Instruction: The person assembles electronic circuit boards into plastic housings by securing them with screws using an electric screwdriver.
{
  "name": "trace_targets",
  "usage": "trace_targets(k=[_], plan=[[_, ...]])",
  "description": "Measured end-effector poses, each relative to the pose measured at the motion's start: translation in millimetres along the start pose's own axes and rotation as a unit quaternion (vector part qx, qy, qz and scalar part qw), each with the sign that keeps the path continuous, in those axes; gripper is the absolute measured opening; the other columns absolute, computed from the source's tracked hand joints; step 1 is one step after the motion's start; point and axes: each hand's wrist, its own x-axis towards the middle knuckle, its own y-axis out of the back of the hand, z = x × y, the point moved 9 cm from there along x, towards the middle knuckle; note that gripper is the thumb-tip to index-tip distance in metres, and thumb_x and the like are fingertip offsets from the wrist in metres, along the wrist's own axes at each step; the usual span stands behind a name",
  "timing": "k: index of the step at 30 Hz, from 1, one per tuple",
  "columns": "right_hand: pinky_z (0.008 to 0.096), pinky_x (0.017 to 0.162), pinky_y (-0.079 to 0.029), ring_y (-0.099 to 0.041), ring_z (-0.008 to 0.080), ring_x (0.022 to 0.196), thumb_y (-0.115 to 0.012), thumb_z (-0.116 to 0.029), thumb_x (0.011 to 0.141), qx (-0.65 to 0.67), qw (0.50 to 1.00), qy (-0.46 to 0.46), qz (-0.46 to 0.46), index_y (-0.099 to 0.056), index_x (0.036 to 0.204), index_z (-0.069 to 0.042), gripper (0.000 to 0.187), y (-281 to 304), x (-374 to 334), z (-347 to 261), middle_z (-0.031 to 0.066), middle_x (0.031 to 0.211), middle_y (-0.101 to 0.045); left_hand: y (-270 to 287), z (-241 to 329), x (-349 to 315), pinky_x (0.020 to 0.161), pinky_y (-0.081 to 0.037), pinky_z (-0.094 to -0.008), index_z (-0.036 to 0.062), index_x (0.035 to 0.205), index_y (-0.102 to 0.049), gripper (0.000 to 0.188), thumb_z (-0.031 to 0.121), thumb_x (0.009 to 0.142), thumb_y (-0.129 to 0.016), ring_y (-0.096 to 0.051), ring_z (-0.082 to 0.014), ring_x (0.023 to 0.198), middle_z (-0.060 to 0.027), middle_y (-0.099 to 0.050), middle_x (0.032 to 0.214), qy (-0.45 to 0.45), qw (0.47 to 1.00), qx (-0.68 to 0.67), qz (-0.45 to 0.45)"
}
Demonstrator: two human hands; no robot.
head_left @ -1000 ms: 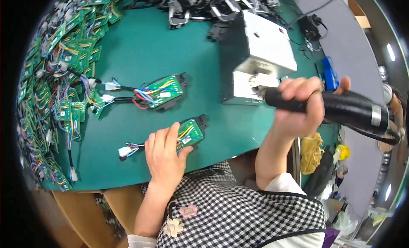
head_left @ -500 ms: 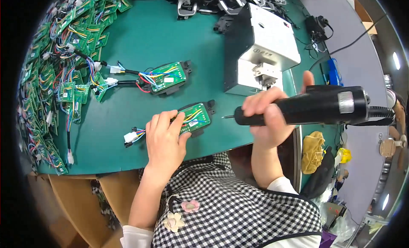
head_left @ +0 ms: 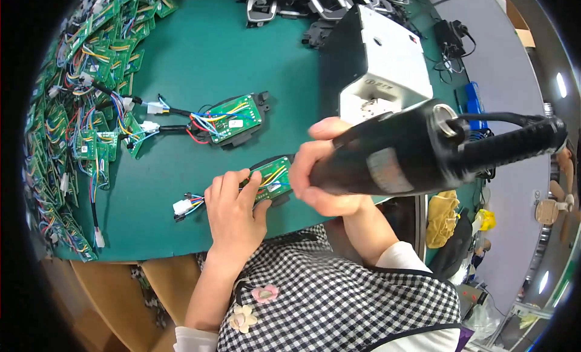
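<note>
Green matting covers the table (head_left: 200,73), and 2 hands work near its front edge. The left hand (head_left: 233,210) lies flat with its fingers pressed together on 1 small green circuit board (head_left: 272,182), which sits in a black holder just in front of the person, its bundle of thin coloured wires ending in a white plug (head_left: 183,205) to the left. The right hand (head_left: 330,170) is wrapped tight around 1 black electric screwdriver (head_left: 399,155), a fat, smooth cylinder with a ribbed black cable (head_left: 514,140) leaving its rear end; the tip is hidden behind the fingers, over the board's right end.

1 second board of the same kind (head_left: 233,119) lies further back on the mat, apart from the hands, with its own red, blue and yellow wires and 2 white plugs. 1 boxy white metal machine (head_left: 387,61) stands behind the right hand. Many more green boards (head_left: 78,110) are heaped in a tangle along the left edge, too many to count. The person wears a black-and-white checked top (head_left: 339,303).

Compared with 0.5 s ago, the screwdriver has swung round and come closer to the board, so its barrel now looms large; the left hand has stayed on the board.
</note>
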Motion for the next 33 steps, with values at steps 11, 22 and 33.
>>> trace_targets(k=[11,22,33], plan=[[0.0244,0.057,-0.046,-0.053,0.0133,0.056,-0.066,-0.006,0.066,-0.018,0.992,0.068,0.103,-0.057,0.089,-0.002,0.025,20.6,-8.6,-36.0,0.0056,0.070,-0.058,-1.7,4.6,-1.0,0.078,-0.037,-0.0373,0.0043,0.104,-0.059,0.049,0.005,0.058,-0.074,-0.049,-0.0267,0.093,-0.0089,-0.052,0.102,-0.045,0.998,0.045,0.020],[0.0267,0.053,-0.047,-0.055,0.0149,0.051,-0.057,0.004,0.071,-0.109,0.954,0.181,0.212,-0.023,0.132,0.001,0.070,91.7,23.5,-97.7,0.0060,0.061,-0.055,12.4,-9.6,-9.1,0.079,-0.037,-0.0381,0.0046,0.093,-0.063,0.042,0.007,0.054,-0.077,-0.049,-0.0271,0.087,-0.0084,-0.052,0.090,-0.015,0.999,0.022,0.047],[0.0372,0.059,-0.047,-0.053,0.0194,0.059,-0.055,-0.007,0.081,0.026,0.999,0.034,0.032,0.001,0.138,-0.008,0.079,-48.3,23.6,-11.4,0.0100,0.070,-0.049,9.7,-14.2,-13.0,0.073,-0.041,-0.0378,0.0046,0.081,-0.066,0.032,0.003,0.051,-0.076,-0.050,-0.0265,0.084,-0.0072,-0.054,0.088,-0.015,0.994,-0.044,0.099]])
